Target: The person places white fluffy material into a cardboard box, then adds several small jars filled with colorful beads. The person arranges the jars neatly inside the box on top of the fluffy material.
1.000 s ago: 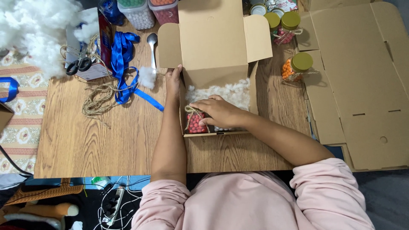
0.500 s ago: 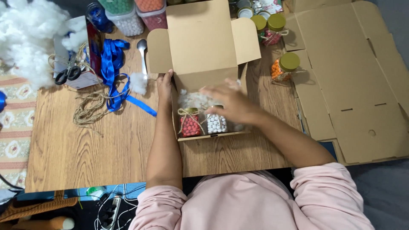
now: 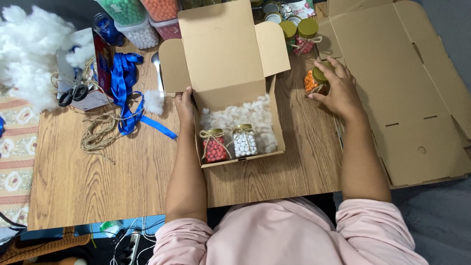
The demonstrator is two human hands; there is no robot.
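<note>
Down at the near edge, pink sleeves and two bare forearms stretch out over the wooden table. Just ahead sits the open cardboard box, lid flaps standing up, its floor padded with white stuffing. Two little gold-lidded jars lie side by side at the box's near wall: the jar of red beads on the left, the jar of white beads touching its right, both tied with twine bows.

The left hand grips the box's left wall, fingers curled over the rim, thumb outside. Out to the right, well apart from the box, the right hand closes around the jar of orange beads at the table's right edge, fingers wrapped over its lid and side.

Left of the box: a tangle of twine, blue ribbon, a metal spoon, scissors resting on a small carton, and a big heap of white fluff.

Farther back, more gold-lidded jars cluster behind the box, and clear tubs of green, white and orange beads line the far edge. A flattened cardboard sheet lies off to the right.
</note>
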